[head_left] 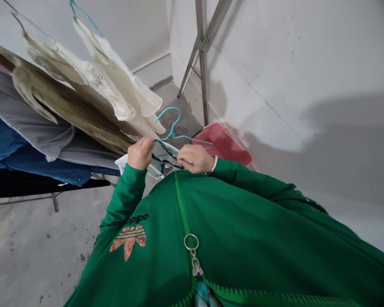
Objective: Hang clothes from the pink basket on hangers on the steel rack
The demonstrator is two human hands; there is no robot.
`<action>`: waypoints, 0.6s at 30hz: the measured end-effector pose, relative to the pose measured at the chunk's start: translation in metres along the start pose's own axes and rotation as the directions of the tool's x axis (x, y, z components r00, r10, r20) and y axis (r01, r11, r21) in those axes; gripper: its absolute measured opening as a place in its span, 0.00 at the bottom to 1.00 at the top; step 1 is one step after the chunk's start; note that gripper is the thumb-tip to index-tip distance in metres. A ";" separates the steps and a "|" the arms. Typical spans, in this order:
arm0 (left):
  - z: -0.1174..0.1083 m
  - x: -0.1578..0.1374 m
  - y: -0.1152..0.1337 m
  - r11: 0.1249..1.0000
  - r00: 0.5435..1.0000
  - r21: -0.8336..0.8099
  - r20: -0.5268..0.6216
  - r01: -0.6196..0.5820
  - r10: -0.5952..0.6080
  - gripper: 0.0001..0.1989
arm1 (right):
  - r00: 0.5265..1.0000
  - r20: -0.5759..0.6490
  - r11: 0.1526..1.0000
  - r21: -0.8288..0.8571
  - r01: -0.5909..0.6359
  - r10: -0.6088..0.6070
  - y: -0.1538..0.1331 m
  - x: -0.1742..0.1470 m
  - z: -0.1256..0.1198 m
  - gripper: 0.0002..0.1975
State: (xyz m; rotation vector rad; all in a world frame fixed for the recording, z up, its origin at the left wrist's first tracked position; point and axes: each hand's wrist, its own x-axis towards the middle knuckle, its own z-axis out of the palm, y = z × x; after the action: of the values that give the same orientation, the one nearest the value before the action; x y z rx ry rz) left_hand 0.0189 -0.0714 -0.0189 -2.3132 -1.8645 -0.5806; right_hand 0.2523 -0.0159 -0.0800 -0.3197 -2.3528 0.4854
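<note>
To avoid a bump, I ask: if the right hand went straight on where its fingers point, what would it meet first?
The right hand would probably meet the dark strap first, which it seems to touch, and then the left hand; depth is unclear.

Hanging garments [67, 104] crowd the space beside the left hand [141, 153], while a metal stand [203, 76] and red basin [228, 145] stand beyond the right hand [196, 158], near a pale wall [294, 72]; a free gap opens between garments and stand, beyond the blue hanger [172, 129].
</note>
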 end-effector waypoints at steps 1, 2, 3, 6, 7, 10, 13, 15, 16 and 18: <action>-0.005 0.000 -0.001 1.000 1.000 -0.008 -0.014 0.000 0.000 0.18 | 0.983 0.182 1.000 -0.003 0.024 -0.023 0.000 -0.004 0.009 0.12; -0.010 0.001 -0.001 1.000 1.000 -0.016 -0.025 -0.005 0.005 0.18 | 0.940 0.342 1.000 -0.015 0.018 -0.012 0.000 -0.008 0.019 0.14; -0.015 0.001 -0.001 1.000 0.999 -0.024 -0.034 -0.013 0.013 0.17 | 0.888 0.459 0.999 -0.035 -0.005 0.021 0.003 -0.009 0.029 0.17; -0.027 0.000 0.005 0.997 0.997 -0.053 -0.053 -0.059 0.056 0.16 | 0.785 0.615 0.997 -0.062 -0.048 0.076 0.013 -0.003 0.053 0.26; -0.030 0.000 0.008 0.995 0.996 -0.067 -0.054 -0.074 0.070 0.16 | 0.767 0.637 0.997 -0.066 -0.042 0.074 0.017 0.001 0.058 0.28; -0.039 -0.002 0.012 0.991 0.996 -0.101 -0.040 -0.086 0.082 0.15 | 0.726 0.667 0.982 -0.180 -0.060 0.167 0.026 0.011 0.066 0.30; -0.048 -0.006 0.006 0.996 0.999 -0.086 -0.038 -0.035 0.032 0.14 | 0.708 0.601 0.915 -0.366 -0.169 0.371 0.037 0.008 0.063 0.25; -0.051 -0.011 -0.004 0.998 0.997 -0.064 -0.064 0.027 -0.031 0.14 | 0.724 0.515 0.871 -0.422 -0.252 0.459 0.048 -0.001 0.057 0.23; -0.053 -0.014 -0.010 0.997 0.995 -0.050 -0.080 0.063 -0.067 0.14 | 0.740 0.466 0.854 -0.433 -0.287 0.485 0.055 -0.007 0.053 0.22; -0.053 -0.021 -0.022 0.991 0.986 -0.017 -0.099 0.133 -0.134 0.15 | 0.773 0.384 0.836 -0.439 -0.329 0.505 0.069 -0.019 0.043 0.20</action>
State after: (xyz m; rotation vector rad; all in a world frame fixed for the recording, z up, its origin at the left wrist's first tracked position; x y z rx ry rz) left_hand -0.0173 -0.1028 0.0185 -2.1339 -1.9846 -0.7095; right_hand 0.2425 0.0286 -0.1502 -1.0281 -2.8734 0.3792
